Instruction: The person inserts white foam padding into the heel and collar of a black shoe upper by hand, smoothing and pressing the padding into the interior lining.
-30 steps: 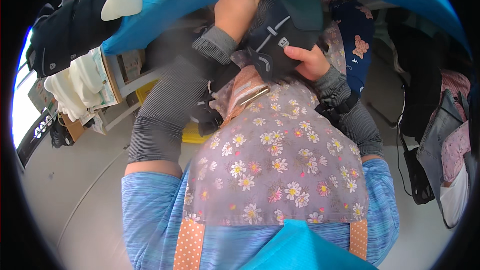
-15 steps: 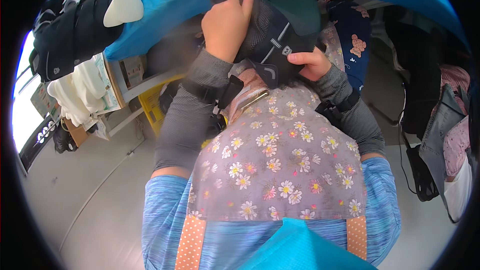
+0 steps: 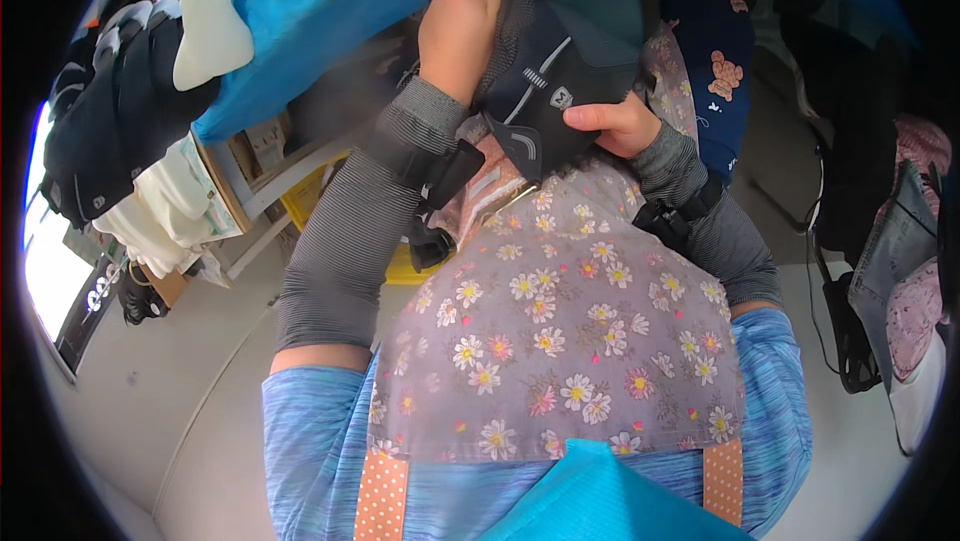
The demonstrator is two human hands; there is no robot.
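Observation:
Over my lap I hold a dark fabric piece (image 3: pixel 545 126) with a mesh panel, pale stripes and a small light badge; its exact kind is unclear. At its upper left edge my left hand (image 3: pixel 460 39) is closed on it, thumb pointing up. My right hand (image 3: pixel 618 127) pinches the right side, its thumb lying on top near the badge and the other fingers hidden behind the fabric. A pointed flap with curved pale lines hangs down between my hands, above the flowered apron (image 3: pixel 560 331).
A blue-covered work surface (image 3: pixel 310 31) crosses the top. On its left lie a stack of black fabric pieces (image 3: pixel 120 121) and a cream shaped piece (image 3: pixel 212 16). More cream pieces (image 3: pixel 160 206) sit below. Clothes and a bag (image 3: pixel 890 251) hang at the right; a cable (image 3: pixel 210 391) runs along the floor.
The view has shifted slightly. My left hand and forearm have moved a little up, and the fabric piece has tilted slightly; both hands keep their hold.

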